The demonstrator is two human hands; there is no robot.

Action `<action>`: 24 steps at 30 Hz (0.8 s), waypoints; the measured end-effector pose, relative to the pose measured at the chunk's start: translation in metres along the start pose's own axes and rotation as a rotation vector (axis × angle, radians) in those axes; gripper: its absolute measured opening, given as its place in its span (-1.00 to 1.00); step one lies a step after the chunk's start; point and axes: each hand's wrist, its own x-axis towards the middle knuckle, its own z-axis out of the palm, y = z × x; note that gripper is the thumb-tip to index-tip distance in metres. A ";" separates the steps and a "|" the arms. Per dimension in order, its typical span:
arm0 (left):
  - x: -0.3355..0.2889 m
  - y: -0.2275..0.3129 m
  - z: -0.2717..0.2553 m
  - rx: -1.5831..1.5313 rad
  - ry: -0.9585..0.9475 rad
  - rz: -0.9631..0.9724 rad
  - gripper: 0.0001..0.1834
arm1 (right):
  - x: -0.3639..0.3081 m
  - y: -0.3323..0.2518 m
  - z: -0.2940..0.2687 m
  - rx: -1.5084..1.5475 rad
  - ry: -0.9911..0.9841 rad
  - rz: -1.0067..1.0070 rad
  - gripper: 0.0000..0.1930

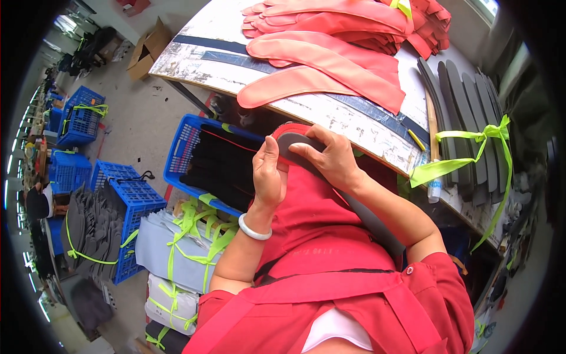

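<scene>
In front of my apron I hold the rounded end of a grey foam strip [372, 219], with a red fabric cover [293, 128] curving around its tip. The red edge shows as a rim along the grey end. My left hand [269, 171] grips the cover's left side, thumb pointing up and the other fingers mostly hidden behind. My right hand [330, 154] pinches the strip near its tip, thumb on the grey face and fingers curled over the far edge. From there the strip runs down to the right, under my right forearm.
Ahead, a worn white table [194, 62] carries coral-red covers [321, 62], a yellow pen-like tool [416, 140] and a bundle of grey strips [466, 118] tied with green ribbon [471, 134]. A blue crate [183, 147] of black pieces and tied stacks [171, 248] stand at my left.
</scene>
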 end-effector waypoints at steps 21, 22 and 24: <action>-0.014 -0.008 -0.013 0.124 0.030 0.013 -0.51 | -0.006 -0.001 0.003 0.083 -0.060 0.156 -0.65; -0.015 -0.009 -0.012 0.124 0.028 0.009 -0.51 | -0.007 -0.003 0.002 0.077 -0.096 0.205 -0.68; -0.018 -0.011 -0.010 0.142 0.057 0.006 -0.51 | -0.010 -0.001 0.007 0.202 -0.146 0.246 -0.67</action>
